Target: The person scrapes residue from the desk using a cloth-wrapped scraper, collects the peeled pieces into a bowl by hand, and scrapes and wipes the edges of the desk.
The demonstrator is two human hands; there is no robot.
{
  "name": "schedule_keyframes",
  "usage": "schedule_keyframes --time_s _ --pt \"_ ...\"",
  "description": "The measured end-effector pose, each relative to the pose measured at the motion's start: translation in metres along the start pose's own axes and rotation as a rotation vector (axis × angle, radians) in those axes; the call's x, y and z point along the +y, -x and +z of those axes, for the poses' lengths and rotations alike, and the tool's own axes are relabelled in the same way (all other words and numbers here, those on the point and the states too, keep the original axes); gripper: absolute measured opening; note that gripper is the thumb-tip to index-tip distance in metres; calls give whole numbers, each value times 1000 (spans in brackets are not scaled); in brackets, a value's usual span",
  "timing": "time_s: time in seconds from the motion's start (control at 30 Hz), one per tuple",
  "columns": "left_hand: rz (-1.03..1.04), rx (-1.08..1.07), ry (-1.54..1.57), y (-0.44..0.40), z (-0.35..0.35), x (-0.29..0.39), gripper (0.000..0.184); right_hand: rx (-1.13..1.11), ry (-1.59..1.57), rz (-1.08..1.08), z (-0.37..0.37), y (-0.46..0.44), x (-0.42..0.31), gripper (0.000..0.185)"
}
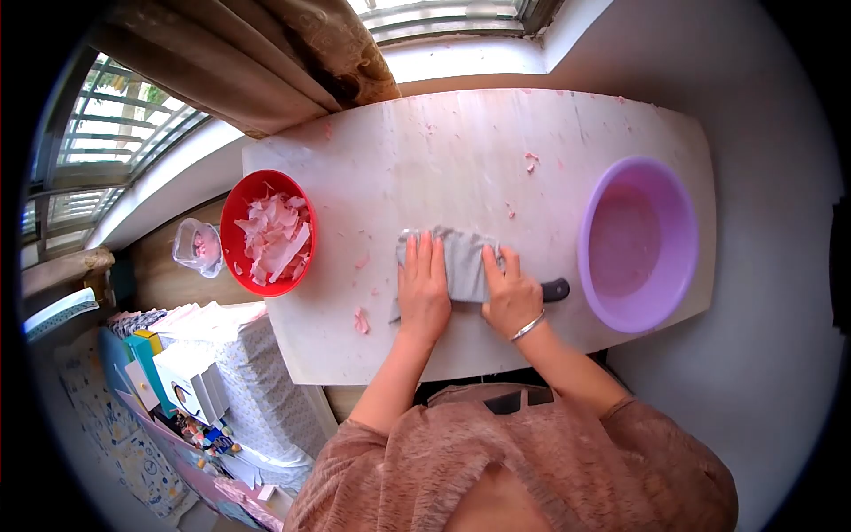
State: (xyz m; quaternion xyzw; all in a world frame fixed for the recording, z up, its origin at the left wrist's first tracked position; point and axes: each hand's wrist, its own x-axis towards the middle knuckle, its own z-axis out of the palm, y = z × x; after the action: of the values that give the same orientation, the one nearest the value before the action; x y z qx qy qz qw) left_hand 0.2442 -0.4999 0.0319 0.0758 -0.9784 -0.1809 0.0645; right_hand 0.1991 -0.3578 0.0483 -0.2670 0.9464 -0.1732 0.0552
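Head view: past my fuzzy brown sleeves (359,452), my left hand (425,288) lies flat on a wrinkled grey cloth (465,275), fingers straight and together. My right hand (511,288), with a shiny bangle (529,325) at the wrist, rests bent-fingered on the cloth's 3 o'clock side; I cannot tell whether it clasps anything. Cloth spreads between and under my fingers. Beyond my right hand, at 3 o'clock, juts a knife's (557,289) smooth black handle; I cannot make out its blade. At 6 o'clock, the pale, streaked table's (483,182) edge crosses beneath my forearms. Farther off, a smooth purple basin (678,239) stands at 3 o'clock, near the handle; toward 9, a round red bowl (257,184) holds flimsy pink shreds (277,239). Toward 12, scrap-flecked room runs to the far edge.
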Motion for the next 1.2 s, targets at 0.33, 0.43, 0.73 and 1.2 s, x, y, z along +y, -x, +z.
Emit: schedule_keyframes --time_s 0.33,0.43,0.73,1.2 --pt "97 -74 -34 16 2 22 42 -90 12 144 -16 34 9 70" --pt "100 -56 -64 -12 11 24 43 -26 29 173 -8 11 20 71" --pt "152 -50 -42 1 20 27 43 -59 17 200 -5 37 19 71" --pt "385 -10 137 -50 32 22 39 -207 -16 512 -13 15 15 77"
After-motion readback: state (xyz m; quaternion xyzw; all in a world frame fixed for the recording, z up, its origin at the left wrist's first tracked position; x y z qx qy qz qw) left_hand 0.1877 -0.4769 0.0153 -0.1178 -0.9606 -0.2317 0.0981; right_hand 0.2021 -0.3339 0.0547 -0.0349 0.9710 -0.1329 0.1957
